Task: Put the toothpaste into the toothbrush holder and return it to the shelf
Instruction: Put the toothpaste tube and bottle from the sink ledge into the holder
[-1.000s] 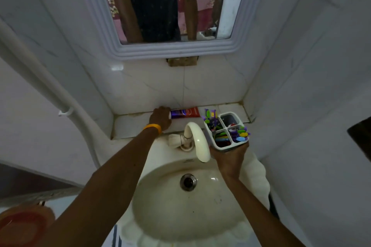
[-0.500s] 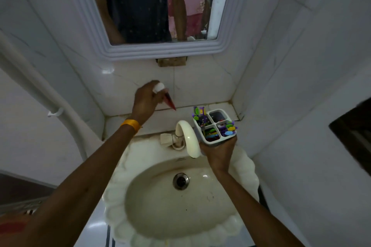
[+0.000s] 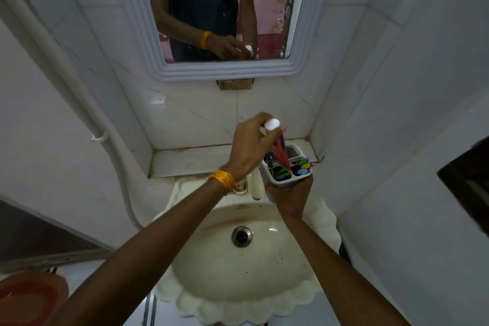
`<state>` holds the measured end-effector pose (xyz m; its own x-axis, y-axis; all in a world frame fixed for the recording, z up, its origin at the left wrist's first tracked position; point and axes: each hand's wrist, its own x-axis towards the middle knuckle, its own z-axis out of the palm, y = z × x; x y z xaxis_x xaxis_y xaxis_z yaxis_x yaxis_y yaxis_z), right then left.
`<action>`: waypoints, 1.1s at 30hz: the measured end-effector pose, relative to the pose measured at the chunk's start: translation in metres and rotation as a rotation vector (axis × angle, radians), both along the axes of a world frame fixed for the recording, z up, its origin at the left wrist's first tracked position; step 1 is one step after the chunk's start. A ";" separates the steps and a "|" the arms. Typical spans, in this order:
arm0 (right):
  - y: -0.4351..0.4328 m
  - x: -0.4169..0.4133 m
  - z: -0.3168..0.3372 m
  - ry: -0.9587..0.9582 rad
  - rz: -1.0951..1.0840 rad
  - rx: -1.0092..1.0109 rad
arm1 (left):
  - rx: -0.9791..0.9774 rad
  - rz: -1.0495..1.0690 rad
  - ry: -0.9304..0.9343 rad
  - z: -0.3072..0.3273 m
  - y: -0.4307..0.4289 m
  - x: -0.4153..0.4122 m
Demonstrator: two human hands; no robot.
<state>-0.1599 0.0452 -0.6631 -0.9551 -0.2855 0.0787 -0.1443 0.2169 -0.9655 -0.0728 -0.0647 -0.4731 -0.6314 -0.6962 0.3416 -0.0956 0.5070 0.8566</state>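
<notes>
Over the cream sink (image 3: 321,222), our right hand (image 3: 289,194) grips the white toothbrush holder (image 3: 287,182) from below. Our left hand (image 3: 250,147), fingers clenched on the toothpaste (image 3: 280,152), points its crimped end down into the holder, white cap uppermost. Beyond lies the tiled shelf (image 3: 190,160), under the mirror (image 3: 225,8).

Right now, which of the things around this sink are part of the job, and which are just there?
Part of the job:
left hand, holding the toothpaste cap up
right hand, holding the toothbrush holder
shelf, where the holder goes back

Just there:
sink
tap
mirror
pipe
</notes>
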 end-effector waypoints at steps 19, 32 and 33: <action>0.000 0.009 -0.002 0.154 -0.008 0.156 | -0.417 -0.021 -0.696 -0.041 0.014 -0.034; 0.000 0.003 -0.002 0.137 -0.004 0.155 | -0.418 -0.434 -0.746 -0.033 0.004 -0.022; 0.000 0.001 -0.002 0.139 -0.001 0.155 | -0.435 -0.475 -0.762 -0.031 0.007 -0.025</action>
<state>-0.1594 0.0455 -0.6649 -0.9387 -0.3031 0.1646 -0.2731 0.3617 -0.8914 -0.0982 -0.0575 -0.5045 -0.9687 -0.2249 -0.1053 -0.2482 0.8905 0.3814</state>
